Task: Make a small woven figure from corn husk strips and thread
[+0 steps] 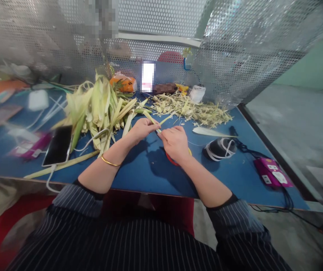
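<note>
My left hand (143, 128) pinches a narrow strip of pale green corn husk (165, 120) near the middle of the table. Close against it, my right hand (176, 141) is closed at the same spot, its fingertips meeting the strip; the pinch itself is partly hidden. Under my right hand shows a red and yellow curved edge (172, 159), mostly covered, so its kind is unclear. To the left lies a big heap of corn husks (96, 103). Shredded husk scraps (189, 109) are piled behind my hands. A single pale husk piece (210, 131) rests to the right.
A phone (57, 146) with a white cable lies left on the blue table (155, 180). At right are a black object wrapped in white cord (220, 149) and a purple power strip (272, 172). An orange packet (124, 83) and a perforated metal screen (161, 19) stand behind.
</note>
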Tool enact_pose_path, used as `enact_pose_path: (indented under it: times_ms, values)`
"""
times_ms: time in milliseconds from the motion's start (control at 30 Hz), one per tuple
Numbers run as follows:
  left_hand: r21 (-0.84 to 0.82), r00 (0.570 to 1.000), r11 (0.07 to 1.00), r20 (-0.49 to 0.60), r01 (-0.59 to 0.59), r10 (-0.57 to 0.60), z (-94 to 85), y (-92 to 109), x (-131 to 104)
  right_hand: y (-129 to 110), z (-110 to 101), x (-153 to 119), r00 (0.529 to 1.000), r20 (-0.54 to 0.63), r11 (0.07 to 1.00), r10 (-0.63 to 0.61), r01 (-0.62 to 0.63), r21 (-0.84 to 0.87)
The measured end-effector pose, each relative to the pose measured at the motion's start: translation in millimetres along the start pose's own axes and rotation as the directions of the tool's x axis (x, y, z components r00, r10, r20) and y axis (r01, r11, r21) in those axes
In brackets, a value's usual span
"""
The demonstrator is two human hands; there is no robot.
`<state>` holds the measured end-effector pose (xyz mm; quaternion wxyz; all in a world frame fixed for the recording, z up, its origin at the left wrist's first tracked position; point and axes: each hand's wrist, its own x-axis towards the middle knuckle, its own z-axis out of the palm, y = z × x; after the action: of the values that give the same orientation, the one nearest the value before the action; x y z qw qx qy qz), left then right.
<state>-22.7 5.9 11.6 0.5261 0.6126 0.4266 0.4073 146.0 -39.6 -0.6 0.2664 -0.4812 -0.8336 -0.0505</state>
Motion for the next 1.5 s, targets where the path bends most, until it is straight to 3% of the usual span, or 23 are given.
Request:
enact_pose_path:
  times_ms: [100, 167, 267, 333, 400, 700, 867, 967, 1033, 1100, 1167, 1233, 1333, 1500]
  values:
    - [0.072, 0.997, 0.996, -0.061, -0.048, 0.053, -0.4, -4, 2, -6, 0, 4, 1.000, 0.009, 0.999, 0.020, -0.019, -0.028]
    - [0.058, 0.997, 0.996, -0.038, -0.071, 0.073, -2.1, -5, 2, -11, 0, 8, 1.000, 0.014, 0.999, 0.016, -0.015, -0.046]
    - [-0.075, 0.993, 0.991, 0.063, 0.107, -0.102, -5.7, -2, -1, -16, 1, 9, 0.999, -0.015, 0.995, -0.038, 0.037, -0.091]
    - [-0.174, 0.960, 0.949, 0.142, 0.263, -0.240, -6.9, 0, -4, -17, 4, 7, 0.996, -0.052, 0.990, -0.078, 0.071, -0.125]
    - [-0.239, 0.936, 0.909, 0.176, 0.341, -0.304, -5.7, 0, -5, -15, 8, 2, 0.992, -0.072, 0.986, -0.103, 0.092, -0.139]
    - [-0.351, 0.943, 0.914, -0.182, 0.204, -0.280, 17.7, -6, -6, -5, 12, -2, 0.997, 0.029, 0.985, -0.078, 0.081, -0.151]
    - [-0.375, 0.933, 0.911, -0.235, 0.172, -0.273, 24.7, -7, -5, -7, 12, -1, 0.993, 0.074, 0.990, -0.087, 0.094, -0.105]
    - [-0.364, 0.941, 0.910, -0.189, 0.199, -0.281, 20.0, -9, -3, -5, 14, -1, 0.996, 0.093, 0.996, 0.005, -0.013, 0.085]
    - [-0.341, 0.948, 0.914, -0.144, 0.222, -0.284, 13.9, -8, -3, 0, 16, 0, 0.974, 0.123, 0.909, 0.192, -0.224, 0.353]
    - [-0.302, 0.951, 0.922, -0.113, 0.242, -0.286, 8.3, -4, -2, 7, 19, 3, 0.892, 0.188, 0.638, 0.411, -0.429, 0.639]
    - [-0.275, 0.955, 0.926, -0.077, 0.257, -0.288, 5.2, 1, -3, 13, 21, 8, 0.809, 0.236, 0.334, 0.539, -0.462, 0.822]
    - [-0.246, 0.958, 0.934, -0.060, 0.259, -0.281, 5.5, 5, -3, 17, 21, 12, 0.779, 0.242, 0.161, 0.578, -0.400, 0.902]
    - [-0.188, 0.969, 0.955, -0.043, 0.230, -0.242, 9.5, 5, -5, 18, 18, 14, 0.782, 0.224, 0.093, 0.582, -0.338, 0.937]
    - [0.046, 0.982, 0.981, -0.023, 0.186, -0.185, 15.0, -3, -8, 17, 18, 13, 0.796, 0.195, 0.132, 0.574, -0.324, 0.937]
